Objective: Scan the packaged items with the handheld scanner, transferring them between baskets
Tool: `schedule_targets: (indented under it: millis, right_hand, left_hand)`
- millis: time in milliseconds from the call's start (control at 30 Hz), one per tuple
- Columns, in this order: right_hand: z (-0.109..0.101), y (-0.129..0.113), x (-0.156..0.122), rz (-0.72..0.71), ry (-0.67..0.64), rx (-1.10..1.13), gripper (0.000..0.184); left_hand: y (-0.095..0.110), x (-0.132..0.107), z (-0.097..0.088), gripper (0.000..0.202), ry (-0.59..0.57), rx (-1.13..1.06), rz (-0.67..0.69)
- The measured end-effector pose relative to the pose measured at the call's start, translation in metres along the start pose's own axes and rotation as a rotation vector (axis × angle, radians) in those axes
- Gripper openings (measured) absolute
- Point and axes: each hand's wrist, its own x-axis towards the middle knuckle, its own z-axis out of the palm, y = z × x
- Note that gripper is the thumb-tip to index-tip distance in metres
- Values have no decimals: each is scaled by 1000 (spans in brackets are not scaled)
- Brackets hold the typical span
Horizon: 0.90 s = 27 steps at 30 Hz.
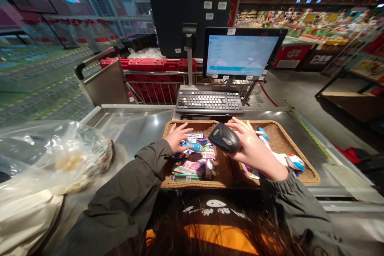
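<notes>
My right hand (250, 144) holds a black handheld barcode scanner (224, 137) between the two wicker baskets, with some fingers stretched out past it. Over the left basket (223, 172), my left hand (177, 138) has its thumb and a finger around the end of a blue tube-shaped item (194, 146); its other fingers are spread. Small colourful packets (192, 166) lie in a heap beneath. The right basket (310, 174) contains a few items, among them a white and blue pack (296, 163), partly hidden by my right hand and wrist.
A keyboard (209, 102) and a lit monitor (241, 54) stand behind the baskets on a metal counter (129, 124). Clear plastic bags (54, 152) lie at left. Beyond the counter is a metal cart (150, 88) with red contents.
</notes>
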Motion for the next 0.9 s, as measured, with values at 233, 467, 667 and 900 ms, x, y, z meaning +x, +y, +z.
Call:
schedule_targets:
  millis: [233,467,667,900]
  right_hand:
    - [-2,13,-17,83,-6,34,55]
    - [-20,42,-58,252,133,-39,50]
    - [-41,79,-99,452,424,-194,47]
    - [-46,98,-123,528,507,-193,46]
  left_hand:
    - [14,-1,47,15,-333,-8,72]
    - [23,9,50,33,-314,142,64]
    - [46,51,16,41,-50,121,148]
    - [104,138,26,16,47,135,201]
